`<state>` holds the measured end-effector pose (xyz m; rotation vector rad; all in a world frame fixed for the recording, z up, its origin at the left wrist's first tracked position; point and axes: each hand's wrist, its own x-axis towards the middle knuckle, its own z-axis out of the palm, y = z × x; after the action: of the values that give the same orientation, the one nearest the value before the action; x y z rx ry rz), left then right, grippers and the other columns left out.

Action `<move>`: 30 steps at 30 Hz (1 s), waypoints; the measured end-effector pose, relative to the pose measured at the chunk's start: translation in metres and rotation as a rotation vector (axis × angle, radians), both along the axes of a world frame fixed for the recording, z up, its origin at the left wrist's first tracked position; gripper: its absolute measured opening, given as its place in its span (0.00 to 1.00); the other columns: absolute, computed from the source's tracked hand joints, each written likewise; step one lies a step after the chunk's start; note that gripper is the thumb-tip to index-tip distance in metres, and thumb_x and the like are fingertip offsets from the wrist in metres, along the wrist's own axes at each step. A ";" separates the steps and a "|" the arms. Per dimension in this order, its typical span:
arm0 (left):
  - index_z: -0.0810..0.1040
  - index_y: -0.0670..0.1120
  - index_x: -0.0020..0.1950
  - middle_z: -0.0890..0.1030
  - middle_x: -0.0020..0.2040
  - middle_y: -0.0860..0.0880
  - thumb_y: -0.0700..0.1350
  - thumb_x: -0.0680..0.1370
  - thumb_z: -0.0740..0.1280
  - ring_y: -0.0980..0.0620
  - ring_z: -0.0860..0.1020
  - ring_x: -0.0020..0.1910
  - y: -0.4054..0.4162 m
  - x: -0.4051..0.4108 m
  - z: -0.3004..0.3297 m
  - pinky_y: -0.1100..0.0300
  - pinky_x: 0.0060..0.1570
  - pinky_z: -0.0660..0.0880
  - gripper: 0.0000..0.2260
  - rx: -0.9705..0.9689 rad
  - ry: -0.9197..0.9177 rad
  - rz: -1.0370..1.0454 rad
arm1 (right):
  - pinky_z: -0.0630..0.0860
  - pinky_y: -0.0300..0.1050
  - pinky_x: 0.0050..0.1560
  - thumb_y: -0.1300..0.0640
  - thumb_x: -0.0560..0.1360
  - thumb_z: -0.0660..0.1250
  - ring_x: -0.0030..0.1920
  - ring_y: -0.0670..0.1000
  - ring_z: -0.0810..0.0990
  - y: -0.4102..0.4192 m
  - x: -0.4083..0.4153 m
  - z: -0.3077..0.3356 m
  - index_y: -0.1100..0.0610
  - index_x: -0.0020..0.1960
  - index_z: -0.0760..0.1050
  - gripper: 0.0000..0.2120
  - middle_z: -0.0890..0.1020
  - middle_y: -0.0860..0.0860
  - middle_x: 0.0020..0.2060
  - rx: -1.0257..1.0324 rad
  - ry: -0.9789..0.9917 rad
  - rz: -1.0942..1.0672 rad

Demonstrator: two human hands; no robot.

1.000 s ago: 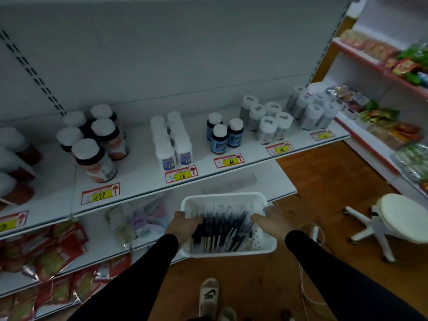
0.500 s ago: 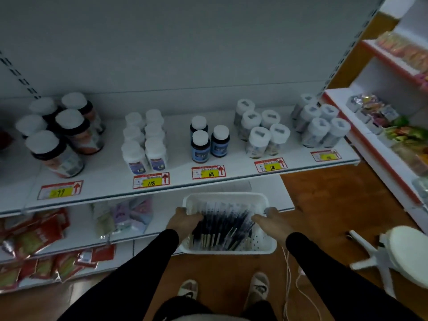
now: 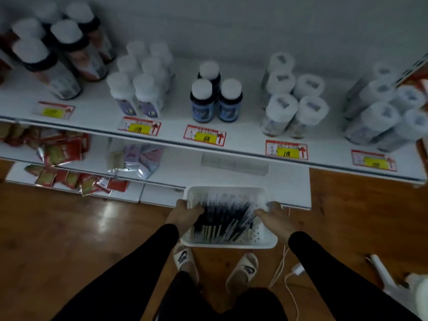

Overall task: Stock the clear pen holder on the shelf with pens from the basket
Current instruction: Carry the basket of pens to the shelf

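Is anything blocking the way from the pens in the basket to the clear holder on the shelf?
Nothing visible does. The basket, gripped by the left hand and right hand, sits just in front of the clear pen holder; bare shelf lies between. The upper shelf edge overhangs it.

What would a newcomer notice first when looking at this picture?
First, the white plastic basket full of dark pens, low in the middle, gripped at its sides by the left hand and the right hand. Just beyond it, on the lower white shelf, lies the clear rectangular pen holder. Above, rows of white-capped bottles stand behind red and yellow price tags.
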<state>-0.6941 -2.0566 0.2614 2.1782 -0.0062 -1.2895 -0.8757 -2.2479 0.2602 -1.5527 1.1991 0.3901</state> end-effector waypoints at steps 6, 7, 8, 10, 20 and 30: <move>0.60 0.45 0.72 0.71 0.65 0.44 0.56 0.72 0.68 0.43 0.74 0.58 0.014 -0.002 -0.092 0.46 0.59 0.73 0.34 0.008 0.107 0.020 | 0.66 0.49 0.49 0.42 0.77 0.63 0.48 0.51 0.73 0.026 -0.017 -0.102 0.48 0.68 0.58 0.25 0.70 0.43 0.49 0.041 0.066 -0.019; 0.60 0.46 0.72 0.70 0.63 0.45 0.56 0.73 0.67 0.44 0.73 0.56 0.014 -0.001 -0.114 0.47 0.57 0.73 0.32 0.016 0.098 0.006 | 0.64 0.48 0.47 0.42 0.76 0.63 0.43 0.49 0.70 0.029 -0.017 -0.125 0.47 0.64 0.59 0.22 0.66 0.42 0.43 0.045 0.071 -0.029; 0.60 0.46 0.72 0.70 0.61 0.46 0.55 0.75 0.67 0.44 0.73 0.54 0.013 -0.001 -0.138 0.48 0.55 0.72 0.31 0.022 0.085 -0.004 | 0.64 0.48 0.46 0.43 0.77 0.63 0.43 0.49 0.69 0.031 -0.018 -0.150 0.48 0.63 0.59 0.21 0.66 0.44 0.44 0.054 0.061 -0.046; 0.58 0.47 0.74 0.69 0.63 0.47 0.54 0.75 0.67 0.43 0.72 0.55 0.011 -0.001 -0.191 0.46 0.58 0.72 0.32 0.020 0.087 0.005 | 0.66 0.48 0.48 0.45 0.77 0.64 0.51 0.54 0.74 0.036 -0.019 -0.203 0.52 0.67 0.60 0.24 0.67 0.50 0.48 0.064 0.042 -0.085; 0.52 0.44 0.77 0.67 0.71 0.43 0.52 0.77 0.65 0.44 0.71 0.56 0.009 -0.017 -0.382 0.49 0.57 0.71 0.34 -0.051 0.019 -0.057 | 0.67 0.46 0.56 0.46 0.78 0.64 0.63 0.54 0.72 0.046 -0.037 -0.401 0.55 0.74 0.57 0.31 0.70 0.53 0.66 0.005 -0.036 -0.181; 0.53 0.47 0.77 0.64 0.74 0.44 0.55 0.75 0.66 0.41 0.70 0.67 0.032 -0.047 -0.399 0.47 0.60 0.71 0.36 -0.123 -0.022 -0.061 | 0.64 0.50 0.70 0.46 0.79 0.63 0.74 0.54 0.62 0.063 -0.068 -0.420 0.55 0.78 0.50 0.35 0.58 0.51 0.77 -0.044 -0.143 -0.224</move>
<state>-0.7411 -2.0248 -0.1374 2.1019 -0.1578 -1.2649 -0.9437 -2.1847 -0.1600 -1.4395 1.2601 0.1042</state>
